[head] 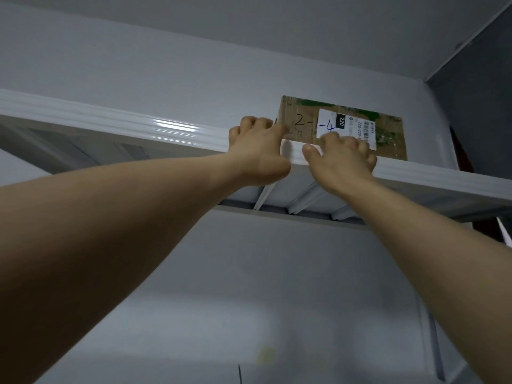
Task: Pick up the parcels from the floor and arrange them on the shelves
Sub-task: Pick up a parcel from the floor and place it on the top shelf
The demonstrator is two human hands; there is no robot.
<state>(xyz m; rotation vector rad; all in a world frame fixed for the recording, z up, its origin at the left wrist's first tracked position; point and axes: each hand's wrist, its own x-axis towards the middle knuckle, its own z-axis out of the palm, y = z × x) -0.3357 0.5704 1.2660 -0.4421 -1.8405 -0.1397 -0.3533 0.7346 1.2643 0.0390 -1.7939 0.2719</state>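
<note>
A brown cardboard parcel (385, 128) with a white shipping label and handwritten "2-1-4" sits on the top white shelf (138, 126), above my head. My left hand (256, 151) rests at the parcel's left front corner, fingers curled against the box and the shelf rail. My right hand (342, 159) presses on the parcel's front face below the label, fingers bent over the rail. Both arms are stretched upward. The parcel's bottom edge is hidden behind the rail and my hands.
The white shelf rail runs from the left edge to the right edge. The shelf's underside with its braces (293, 206) shows below my hands. A white wall lies behind, and a dark wall (476, 65) stands at the right.
</note>
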